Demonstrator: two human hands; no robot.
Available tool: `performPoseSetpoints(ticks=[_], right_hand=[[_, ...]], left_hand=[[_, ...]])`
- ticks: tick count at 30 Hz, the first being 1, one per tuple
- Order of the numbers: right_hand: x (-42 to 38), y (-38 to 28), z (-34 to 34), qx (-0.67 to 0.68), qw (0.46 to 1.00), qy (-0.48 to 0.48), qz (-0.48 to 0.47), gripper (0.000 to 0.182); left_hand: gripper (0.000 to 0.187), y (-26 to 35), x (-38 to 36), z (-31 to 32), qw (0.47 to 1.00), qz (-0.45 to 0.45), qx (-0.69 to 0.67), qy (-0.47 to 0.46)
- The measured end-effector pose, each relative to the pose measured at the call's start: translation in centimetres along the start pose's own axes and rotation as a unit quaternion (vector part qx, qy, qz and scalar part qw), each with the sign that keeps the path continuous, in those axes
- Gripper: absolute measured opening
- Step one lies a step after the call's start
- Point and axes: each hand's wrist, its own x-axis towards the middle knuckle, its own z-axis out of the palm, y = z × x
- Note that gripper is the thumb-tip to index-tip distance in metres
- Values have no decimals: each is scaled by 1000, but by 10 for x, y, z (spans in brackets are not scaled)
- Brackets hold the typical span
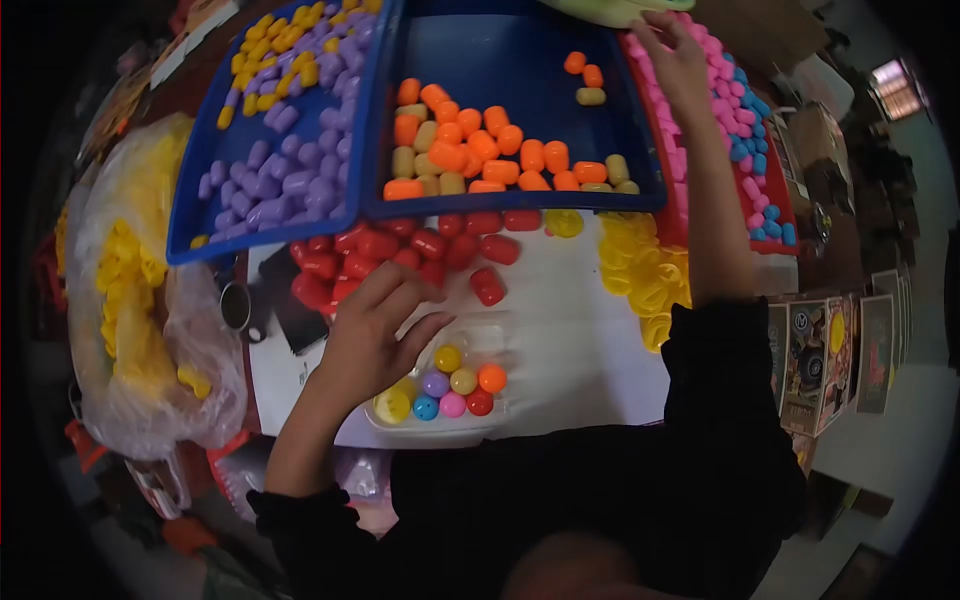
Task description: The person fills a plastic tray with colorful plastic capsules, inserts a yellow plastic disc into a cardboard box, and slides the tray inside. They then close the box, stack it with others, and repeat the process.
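Observation:
My left hand [378, 335] hovers with thumb and bent fingers apart, between a pile of red capsules [360, 245] and a clear plastic package [500, 345]. The package holds several coloured balls, among them an orange ball [491, 377], a blue ball [426, 407] and a pink ball [453, 404]. A yellow piece [392, 404] lies at its left end, below my left wrist. My right hand [678, 62] reaches far forward, its fingers outstretched at the rim of a pale green basin [608, 10], which is cut off by the top edge.
A blue tray [490, 205] holds orange and tan capsules; another blue tray [262, 240] holds purple and yellow ones. Pink and blue capsules fill a red tray [785, 200] under my right arm. Yellow discs [645, 270] lie at right, a plastic bag [150, 300] at left.

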Motion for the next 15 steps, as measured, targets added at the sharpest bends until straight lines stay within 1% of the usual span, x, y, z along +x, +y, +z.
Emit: performPoseSetpoints(ticks=[2, 3, 5, 6, 7, 8, 11, 12, 13, 15], right_hand=[[-13, -5, -16, -23, 1000, 1, -20, 54], [-22, 8, -40, -46, 999, 22, -6, 54], [-26, 30, -40, -92, 987, 112, 64, 56], [-22, 46, -48, -108, 977, 156, 94, 57], [-17, 61, -58, -120, 965, 198, 121, 58], [-13, 79, -77, -128, 952, 239, 145, 59], [10, 120, -135, -139, 902, 359, 196, 62], [16, 124, -146, -139, 882, 399, 209, 63], [19, 126, -162, -136, 861, 437, 221, 64], [26, 139, -184, -126, 814, 510, 247, 66]], left_hand=[[18, -4, -2, 0, 999, -29, 27, 7], [18, -4, 0, 0, 1000, -2, 16, -9], [15, -2, 0, -1, 998, -43, 48, -29], [15, 1, 1, 1, 998, -24, 43, -42], [14, 4, 2, 1, 997, -27, 38, -55], [14, 7, 1, -1, 997, -33, 36, -64], [13, 13, 0, -1, 997, -9, 28, -70], [11, 21, 3, -3, 997, -29, 26, -69], [11, 23, 5, -5, 997, -14, 32, -66], [12, 23, 7, -10, 995, -14, 66, -68]])
